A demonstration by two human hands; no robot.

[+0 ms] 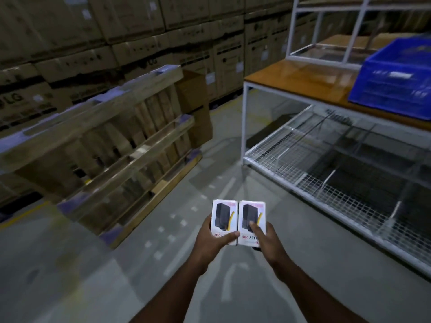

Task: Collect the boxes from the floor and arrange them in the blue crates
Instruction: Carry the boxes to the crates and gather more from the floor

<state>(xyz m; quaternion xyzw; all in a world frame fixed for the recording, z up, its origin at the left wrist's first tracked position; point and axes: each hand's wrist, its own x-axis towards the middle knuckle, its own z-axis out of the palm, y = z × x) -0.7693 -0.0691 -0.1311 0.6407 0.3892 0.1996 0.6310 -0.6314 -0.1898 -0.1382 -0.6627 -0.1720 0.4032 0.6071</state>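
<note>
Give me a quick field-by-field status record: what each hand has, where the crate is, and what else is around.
left hand: left hand grips the left white box
right hand: right hand grips the right white box
boxes: held side by side, edges touching, printed faces up
blue crate: blue crate on the wooden tabletop, ahead and to the right
under table: wire mesh shelf
left side: wooden pallet standing on edge
background: stacked cartons
task stage: boxes not yet in the crate
</note>
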